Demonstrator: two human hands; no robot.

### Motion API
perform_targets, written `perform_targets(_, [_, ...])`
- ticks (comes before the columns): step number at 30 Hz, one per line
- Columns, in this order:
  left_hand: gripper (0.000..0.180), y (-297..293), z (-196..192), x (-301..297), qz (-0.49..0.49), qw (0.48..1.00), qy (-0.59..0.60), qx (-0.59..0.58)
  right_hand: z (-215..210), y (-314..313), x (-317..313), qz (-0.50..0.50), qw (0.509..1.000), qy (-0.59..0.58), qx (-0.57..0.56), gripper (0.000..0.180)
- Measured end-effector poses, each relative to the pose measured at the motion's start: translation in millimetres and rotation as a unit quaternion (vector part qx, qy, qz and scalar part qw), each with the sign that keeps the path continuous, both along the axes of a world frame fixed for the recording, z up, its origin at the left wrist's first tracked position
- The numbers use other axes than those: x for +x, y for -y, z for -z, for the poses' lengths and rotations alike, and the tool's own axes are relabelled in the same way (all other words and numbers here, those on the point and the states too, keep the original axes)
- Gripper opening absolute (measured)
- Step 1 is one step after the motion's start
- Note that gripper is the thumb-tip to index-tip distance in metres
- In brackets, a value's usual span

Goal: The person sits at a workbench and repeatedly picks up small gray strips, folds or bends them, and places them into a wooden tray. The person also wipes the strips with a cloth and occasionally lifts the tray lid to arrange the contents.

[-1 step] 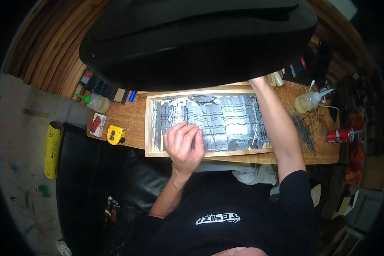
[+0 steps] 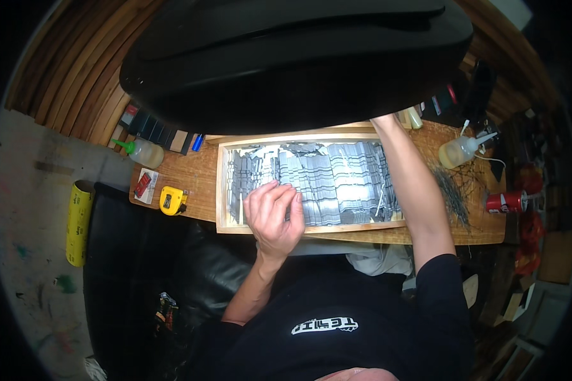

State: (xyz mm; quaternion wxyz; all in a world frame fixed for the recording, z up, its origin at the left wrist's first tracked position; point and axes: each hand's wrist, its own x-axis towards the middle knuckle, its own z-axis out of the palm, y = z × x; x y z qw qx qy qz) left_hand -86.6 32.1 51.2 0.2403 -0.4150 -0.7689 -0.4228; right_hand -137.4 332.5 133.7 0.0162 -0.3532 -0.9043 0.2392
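A shallow wooden frame (image 2: 220, 197) lies on the table in front of me, filled with rows of thin, grey, shiny strips (image 2: 316, 190). Over its left half rests my left hand (image 2: 274, 219), back upward. Its fingers are loosely bent, with the thumb a little apart, and I see nothing held in it. The fingertips are over the strips; whether they press on them I cannot tell. My right forearm (image 2: 415, 181) reaches across the frame's right end. Beyond the wrist, my right hand is hidden behind a large black cover (image 2: 292, 70).
On the wooden table (image 2: 200, 174) stand a green-tipped bottle (image 2: 147, 154), a yellow tape measure (image 2: 171, 200), and a blue-capped item (image 2: 197, 143). To the right are a squeeze bottle (image 2: 456, 152), loose dark strips (image 2: 450, 193) and a red can (image 2: 506, 202). A yellow roll (image 2: 78, 222) stands left.
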Motion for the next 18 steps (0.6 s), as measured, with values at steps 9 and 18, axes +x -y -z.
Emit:
perform_targets(9, [0.015, 4, 1, -1, -0.009, 1.0, -0.005, 0.0, -2, 8, -4, 0.025, 0.999, -0.002, -0.027, 0.044])
perform_targets(18, [0.015, 4, 1, -1, -0.009, 1.0, -0.004, 0.002, -2, -26, 8, 0.049, 0.992, -0.057, -0.103, 0.036])
